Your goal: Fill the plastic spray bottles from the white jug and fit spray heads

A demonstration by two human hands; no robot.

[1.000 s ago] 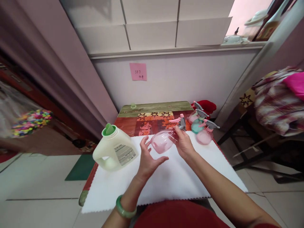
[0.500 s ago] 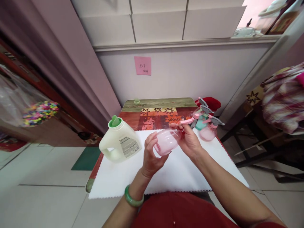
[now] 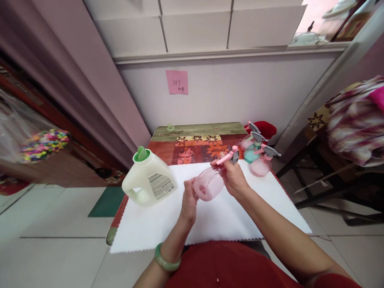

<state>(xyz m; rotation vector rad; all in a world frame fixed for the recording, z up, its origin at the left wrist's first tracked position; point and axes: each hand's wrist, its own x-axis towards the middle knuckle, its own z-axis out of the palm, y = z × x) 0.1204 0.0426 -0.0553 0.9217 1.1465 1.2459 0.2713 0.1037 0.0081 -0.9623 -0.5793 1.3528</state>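
Note:
I hold a clear pink spray bottle (image 3: 209, 184) tilted above the white cloth (image 3: 210, 216). My right hand (image 3: 233, 177) is wrapped round its neck, just under the pink and grey trigger head (image 3: 228, 156). My left hand (image 3: 188, 201) grips the bottle's rounded lower body from the left. A green bangle (image 3: 167, 262) sits on my left wrist.
A cream detergent jug (image 3: 149, 182) with a green cap stands at the cloth's far left. Three more spray bottles (image 3: 258, 154), pink and teal, stand at the far right corner. The small table (image 3: 196, 138) meets the wall; a chair with cloth (image 3: 354, 120) stands to the right.
My left hand went from open beside the bottle to closed round its lower body. The bottle tipped and turned slightly between my hands, its trigger head rising.

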